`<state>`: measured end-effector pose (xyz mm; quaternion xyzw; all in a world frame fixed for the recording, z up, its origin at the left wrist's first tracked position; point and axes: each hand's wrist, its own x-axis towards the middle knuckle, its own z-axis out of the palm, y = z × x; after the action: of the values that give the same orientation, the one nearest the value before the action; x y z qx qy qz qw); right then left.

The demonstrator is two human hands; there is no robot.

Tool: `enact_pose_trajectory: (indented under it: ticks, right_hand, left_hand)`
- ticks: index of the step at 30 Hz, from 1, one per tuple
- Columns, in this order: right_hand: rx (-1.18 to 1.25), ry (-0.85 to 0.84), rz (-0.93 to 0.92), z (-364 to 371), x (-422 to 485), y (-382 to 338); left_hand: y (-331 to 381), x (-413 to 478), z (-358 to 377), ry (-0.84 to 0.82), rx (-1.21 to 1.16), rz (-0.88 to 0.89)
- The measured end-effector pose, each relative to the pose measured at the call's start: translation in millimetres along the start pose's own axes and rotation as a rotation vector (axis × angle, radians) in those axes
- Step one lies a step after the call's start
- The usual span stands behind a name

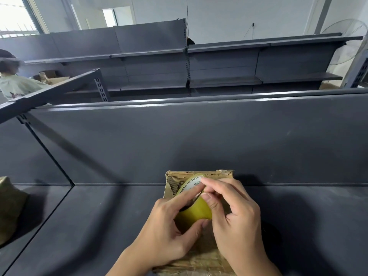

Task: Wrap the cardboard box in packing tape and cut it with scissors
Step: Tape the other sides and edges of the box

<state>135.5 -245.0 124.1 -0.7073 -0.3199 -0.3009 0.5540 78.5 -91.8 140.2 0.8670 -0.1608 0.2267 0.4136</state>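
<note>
A worn cardboard box [203, 259] lies on the dark shelf surface, its far edge [199, 173] against the back panel. Over it I hold a yellowish roll of packing tape [196, 211] with a white printed core. My left hand [169, 232] grips the roll from the left, thumb under it and fingers across its side. My right hand [237, 220] is on the roll's right, thumb and forefinger pinched at its upper rim. No scissors are in view.
A dark grey back panel [199, 140] rises right behind the box. A side divider [35, 156] stands at the left, with an olive bundle [10, 208] beyond it. Dark shelving fills the background, and a person [14, 80] stands far left.
</note>
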Motion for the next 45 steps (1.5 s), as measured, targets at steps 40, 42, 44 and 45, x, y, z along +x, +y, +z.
enact_pose_trajectory:
  ticks: [40,42,44,45]
  right_hand:
    - [-0.047,-0.035,-0.066,-2.7,9.3,15.8]
    - [-0.035,-0.014,-0.049,-3.1,10.7,15.1]
    - [-0.013,-0.009,-0.007,-3.2,12.6,14.7]
    - [-0.01,-0.013,0.009,-2.6,13.6,14.3]
  left_hand:
    - [-13.0,1.6,6.3,0.058,-0.096,-0.157]
    - [-12.0,2.0,6.4,0.042,-0.087,-0.146]
    - [-11.5,1.8,5.6,0.015,-0.085,-0.129]
    - [-11.1,1.7,5.1,0.001,-0.083,-0.124]
